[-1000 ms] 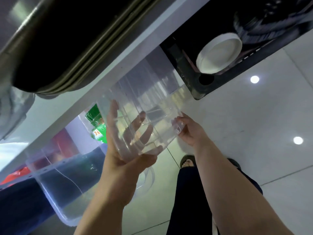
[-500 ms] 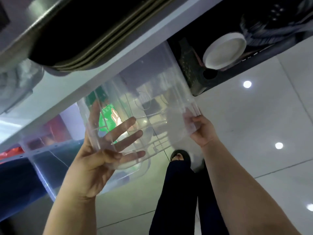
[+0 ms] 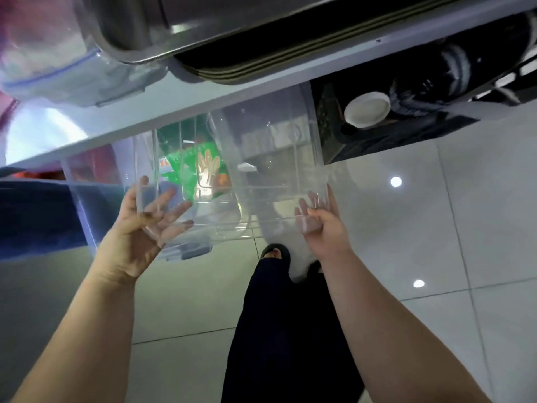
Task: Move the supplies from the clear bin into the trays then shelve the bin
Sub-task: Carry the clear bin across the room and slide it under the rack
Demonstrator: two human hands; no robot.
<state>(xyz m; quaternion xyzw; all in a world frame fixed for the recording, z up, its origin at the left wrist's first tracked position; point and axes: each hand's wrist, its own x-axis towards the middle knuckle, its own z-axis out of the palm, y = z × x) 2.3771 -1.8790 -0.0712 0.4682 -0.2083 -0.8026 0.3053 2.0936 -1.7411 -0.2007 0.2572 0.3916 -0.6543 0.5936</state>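
The clear bin [image 3: 261, 158] looks empty and is held up under the white table edge [image 3: 122, 132], its far end reaching in beneath it. My left hand [image 3: 145, 225] grips its near left corner, thumb outside and fingers spread under the wall. On the near right corner sits my right hand [image 3: 322, 222], fingers curled over the rim. Stacked dark trays [image 3: 261, 62] and a metal tray [image 3: 139, 36] rest on the table top above.
A green packet [image 3: 197, 170] shows through the bin, lying in a large lidded tub [image 3: 96, 199] on the lower shelf at left. A black crate [image 3: 392, 132] with a white lid [image 3: 367, 110] sits at right. My legs and sandalled foot [image 3: 274, 253] stand on the glossy tiled floor [image 3: 465, 228].
The bin has turned level and gone lower and further in under the table. Both hands have spread apart to its near corners.
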